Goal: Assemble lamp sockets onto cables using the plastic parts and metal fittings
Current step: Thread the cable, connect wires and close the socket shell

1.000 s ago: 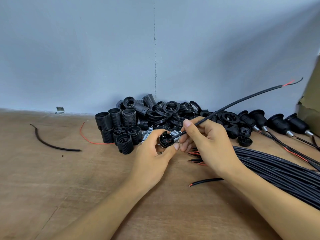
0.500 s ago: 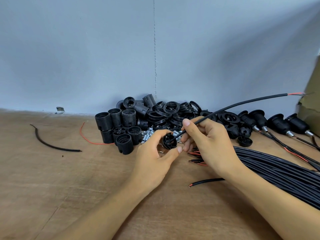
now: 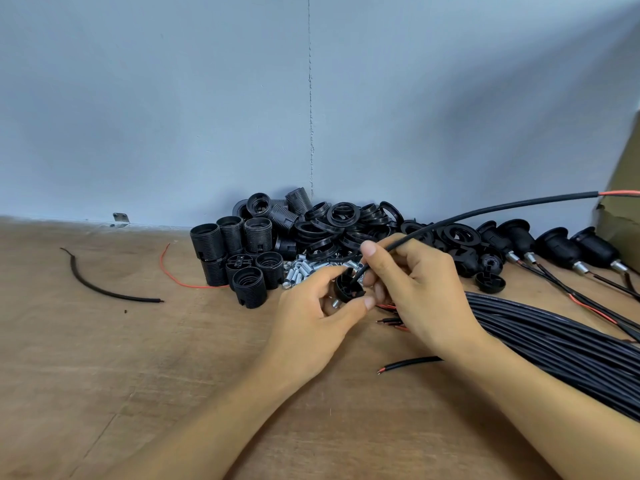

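Centre frame, left hand (image 3: 308, 320) grips the socket cap (image 3: 348, 291), right hand (image 3: 419, 292) pinches the cable (image 3: 519, 203) into it: threading step, I'd say; next needs a straight push

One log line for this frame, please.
left hand: holds black cap | right hand: pinches cable, end at cap | step: threading cable into cap

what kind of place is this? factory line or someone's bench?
Probably a small manual assembly bench, not an automated line: a heap of identical black socket shells, a thick bundle of cut black cables, and finished sockets already on cables lie on a wooden table against a plain wall.
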The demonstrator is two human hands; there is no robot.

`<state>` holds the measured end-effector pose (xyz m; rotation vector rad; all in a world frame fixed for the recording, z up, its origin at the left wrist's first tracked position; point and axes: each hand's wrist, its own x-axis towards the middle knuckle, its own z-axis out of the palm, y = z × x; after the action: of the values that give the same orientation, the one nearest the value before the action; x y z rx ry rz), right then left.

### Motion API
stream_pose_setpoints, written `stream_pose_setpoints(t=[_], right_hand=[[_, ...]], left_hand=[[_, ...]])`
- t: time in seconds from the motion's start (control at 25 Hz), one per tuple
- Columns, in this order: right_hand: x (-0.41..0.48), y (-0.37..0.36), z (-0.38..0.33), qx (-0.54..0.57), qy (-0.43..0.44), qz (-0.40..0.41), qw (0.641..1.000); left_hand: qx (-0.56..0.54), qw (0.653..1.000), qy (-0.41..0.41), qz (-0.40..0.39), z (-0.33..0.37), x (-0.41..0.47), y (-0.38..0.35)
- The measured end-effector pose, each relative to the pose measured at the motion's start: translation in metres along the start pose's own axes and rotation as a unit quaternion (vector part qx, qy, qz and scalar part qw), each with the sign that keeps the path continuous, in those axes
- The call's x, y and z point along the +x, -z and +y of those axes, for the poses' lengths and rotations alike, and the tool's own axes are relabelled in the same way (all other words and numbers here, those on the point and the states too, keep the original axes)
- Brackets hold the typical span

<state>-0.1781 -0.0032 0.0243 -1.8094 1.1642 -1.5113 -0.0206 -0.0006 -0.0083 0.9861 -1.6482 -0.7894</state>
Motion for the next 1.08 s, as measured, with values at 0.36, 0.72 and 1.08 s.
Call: stream_pose_setpoints(t=[0.36, 0.72, 1.08], right_hand=[[0.007, 0.004, 0.004, -0.072, -0.060, -0.050, 0.994], [0.013, 0.004, 0.003, -0.056, -0.095, -0.024, 0.994], [0.015, 0.001, -0.010, -0.065, -0.168, -0.176, 0.968]], left_hand=[[0.010, 0.999, 0.025, -0.029, 0.001, 0.000, 0.001], [-0.140, 0.973, 0.127, -0.130, 0.004, 0.003, 0.005], [-0.293, 0.934, 0.168, -0.119, 0.005, 0.007, 0.001]])
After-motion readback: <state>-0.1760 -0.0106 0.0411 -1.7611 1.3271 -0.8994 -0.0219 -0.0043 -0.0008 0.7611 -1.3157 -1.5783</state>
